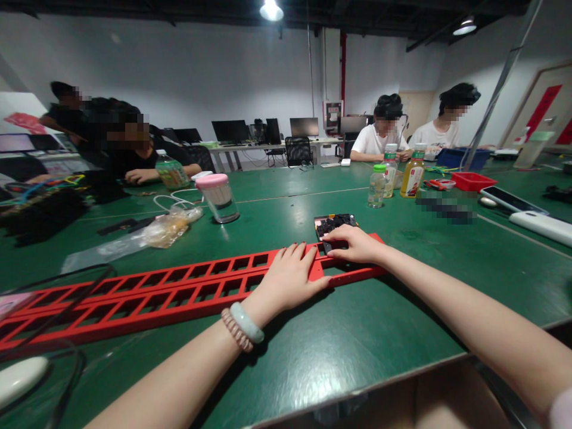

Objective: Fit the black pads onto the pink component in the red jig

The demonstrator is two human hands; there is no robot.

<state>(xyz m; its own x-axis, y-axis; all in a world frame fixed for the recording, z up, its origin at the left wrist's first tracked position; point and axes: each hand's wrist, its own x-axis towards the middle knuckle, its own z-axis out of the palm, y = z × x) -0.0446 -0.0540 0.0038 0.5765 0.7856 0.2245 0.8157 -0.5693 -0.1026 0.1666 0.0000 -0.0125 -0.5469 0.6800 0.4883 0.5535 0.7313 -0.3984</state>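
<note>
Left hand (290, 277) lies flat, fingers spread, on the right end of the long red slotted rack (179, 286) on the green table (357, 339). Right hand (355, 245) pinches a small black part (328, 246) at the rack's far edge, just near the tray of black parts (335, 223).

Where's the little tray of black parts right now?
In the head view, the tray of black parts sits on the green table just right of centre, directly behind the right hand at the far right end of the long red rack.
</note>
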